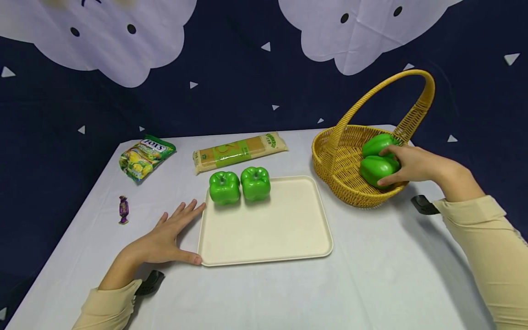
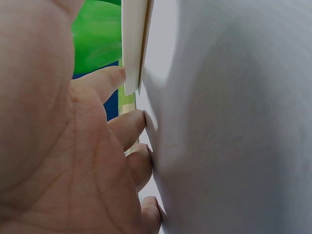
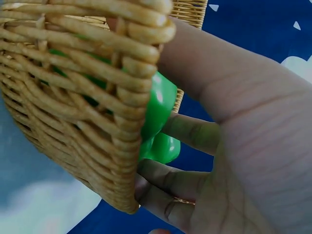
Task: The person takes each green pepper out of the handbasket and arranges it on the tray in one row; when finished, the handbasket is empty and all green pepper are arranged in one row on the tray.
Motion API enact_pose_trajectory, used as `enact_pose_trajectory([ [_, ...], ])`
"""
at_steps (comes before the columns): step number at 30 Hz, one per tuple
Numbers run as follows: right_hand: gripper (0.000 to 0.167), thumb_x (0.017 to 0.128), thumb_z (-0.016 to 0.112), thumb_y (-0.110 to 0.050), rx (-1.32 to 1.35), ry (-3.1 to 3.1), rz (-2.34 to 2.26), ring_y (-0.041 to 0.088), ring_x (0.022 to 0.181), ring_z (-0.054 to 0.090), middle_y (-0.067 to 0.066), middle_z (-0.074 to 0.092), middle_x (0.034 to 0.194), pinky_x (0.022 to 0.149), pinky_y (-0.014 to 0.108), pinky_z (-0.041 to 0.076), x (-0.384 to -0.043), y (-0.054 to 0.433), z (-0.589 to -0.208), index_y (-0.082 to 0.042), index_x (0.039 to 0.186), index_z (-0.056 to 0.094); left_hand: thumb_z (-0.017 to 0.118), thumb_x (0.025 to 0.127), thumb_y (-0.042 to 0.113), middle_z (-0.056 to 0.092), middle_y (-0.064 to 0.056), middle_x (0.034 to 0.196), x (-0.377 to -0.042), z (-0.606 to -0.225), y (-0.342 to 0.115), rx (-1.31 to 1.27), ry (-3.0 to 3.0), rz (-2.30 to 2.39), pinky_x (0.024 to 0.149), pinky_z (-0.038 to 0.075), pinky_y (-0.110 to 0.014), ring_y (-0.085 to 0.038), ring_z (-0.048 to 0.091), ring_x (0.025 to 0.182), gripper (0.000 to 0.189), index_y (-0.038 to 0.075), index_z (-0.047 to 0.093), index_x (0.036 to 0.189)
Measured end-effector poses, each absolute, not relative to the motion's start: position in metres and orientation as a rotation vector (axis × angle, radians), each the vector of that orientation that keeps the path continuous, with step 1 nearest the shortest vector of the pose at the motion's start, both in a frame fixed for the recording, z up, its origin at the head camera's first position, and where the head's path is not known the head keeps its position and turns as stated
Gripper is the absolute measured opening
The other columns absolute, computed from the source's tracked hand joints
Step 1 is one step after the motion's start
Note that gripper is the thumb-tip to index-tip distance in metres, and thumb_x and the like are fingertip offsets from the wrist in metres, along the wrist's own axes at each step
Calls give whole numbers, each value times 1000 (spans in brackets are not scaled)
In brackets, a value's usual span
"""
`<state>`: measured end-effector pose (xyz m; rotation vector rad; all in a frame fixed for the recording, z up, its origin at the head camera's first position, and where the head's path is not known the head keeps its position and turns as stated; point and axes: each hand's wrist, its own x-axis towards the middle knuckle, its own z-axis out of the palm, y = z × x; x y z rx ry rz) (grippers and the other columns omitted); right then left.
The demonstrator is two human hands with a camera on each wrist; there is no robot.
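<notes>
- So the left hand (image 1: 165, 240) is spread out flat-ish, not gripping anything, thumb and index finger against the left edge of the cream tray (image 1: 268, 233).
- Right hand (image 1: 425, 165) is off past the tray's right side, thumb and fingers curled round the nearer green pepper (image 1: 375, 168) in the wicker basket (image 1: 346, 192).
- Far green pepper (image 1: 376, 144) sits right behind that one; can't tell if the fingertips touch it too.
- What's in the way: the basket's wall hides part of the gripped pepper in the right wrist view, and its tall handle (image 1: 371, 94) arches over the inside.
- Two more green peppers, left one (image 1: 224, 189) and right one (image 1: 255, 183), stand side by side in the tray's far left corner.
- Just behind the tray: a long yellow-and-green packet (image 1: 239, 152), print too small for me to read properly.
- Beyond the tray's far left corner: a green candy bag (image 1: 146, 158), clearly reads "FOX'S".
- Left of the tray: a purple wrapped sweet (image 1: 123, 210), lettering illegible.
</notes>
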<state>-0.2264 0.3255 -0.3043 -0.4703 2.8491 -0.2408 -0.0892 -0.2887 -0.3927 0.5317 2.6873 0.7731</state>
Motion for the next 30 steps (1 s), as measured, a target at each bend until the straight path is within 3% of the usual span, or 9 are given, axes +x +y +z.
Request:
enact_pose_trajectory([
  [30,90,87,90,-45,-453,2870,-355,43,112,68,34,65,133,92,61,58,-225,325,-306,8,148,51,97,68,59,12,-22,180,-89,-392,-287,512,2692,770,121,-3,-87,-57,1,165,133,27,21,173],
])
